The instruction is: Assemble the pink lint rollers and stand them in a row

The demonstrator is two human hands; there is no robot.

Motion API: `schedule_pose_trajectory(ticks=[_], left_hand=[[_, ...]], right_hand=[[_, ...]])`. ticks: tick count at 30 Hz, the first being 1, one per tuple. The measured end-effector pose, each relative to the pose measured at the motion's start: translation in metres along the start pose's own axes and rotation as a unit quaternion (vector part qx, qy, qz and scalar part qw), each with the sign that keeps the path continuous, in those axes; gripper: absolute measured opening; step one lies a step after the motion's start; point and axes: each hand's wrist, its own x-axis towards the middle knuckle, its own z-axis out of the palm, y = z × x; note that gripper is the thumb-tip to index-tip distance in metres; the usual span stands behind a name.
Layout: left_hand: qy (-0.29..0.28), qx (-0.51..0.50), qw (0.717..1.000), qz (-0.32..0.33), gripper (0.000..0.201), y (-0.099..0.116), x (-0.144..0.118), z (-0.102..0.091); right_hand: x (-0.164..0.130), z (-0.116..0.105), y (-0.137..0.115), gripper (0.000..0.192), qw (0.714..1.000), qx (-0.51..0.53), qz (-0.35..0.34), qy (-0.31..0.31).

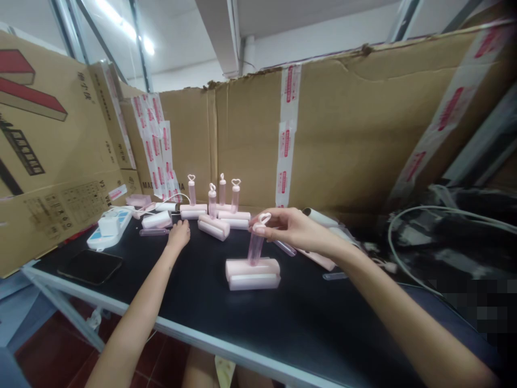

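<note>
My right hand [297, 229] pinches the heart-shaped loop at the top of a pink lint roller [253, 272]. Its clear pink handle stands upright, and the pink and white head lies level at the black tabletop in front of me. My left hand [180, 235] reaches to the far left part of the table, low over the surface, fingers slightly bent and nothing visible in them. Close to it are a lint roller [214, 226] standing with its handle up, a white roll [157, 219] and a clear pink handle tube [154, 232].
Several similar lint rollers [194, 210] stand behind. A white and blue power strip [109, 229] and a dark phone [91, 267] lie left. On the right are loose pink parts [317, 260], white rolls [321, 217] and a cable [390, 242]. Cardboard walls [246, 145] enclose the table.
</note>
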Motion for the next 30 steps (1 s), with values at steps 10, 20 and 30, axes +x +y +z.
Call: schedule_pose_trajectory(ticks=[10, 20, 30], left_hand=[[-0.005, 0.002, 1.000, -0.006, 0.027, 0.001, 0.000, 0.002], [0.001, -0.005, 1.000, -0.004, 0.025, 0.002, -0.001, 0.000], [-0.002, 0.001, 1.000, -0.004, 0.026, -0.001, 0.001, 0.004]], right_hand=[[0.002, 0.011, -0.011, 0.022, 0.997, -0.077, 0.006, 0.027], [0.006, 0.005, -0.004, 0.027, 0.990, -0.120, -0.058, 0.053], [0.006, 0.012, -0.002, 0.034, 0.981, -0.142, -0.068, 0.112]])
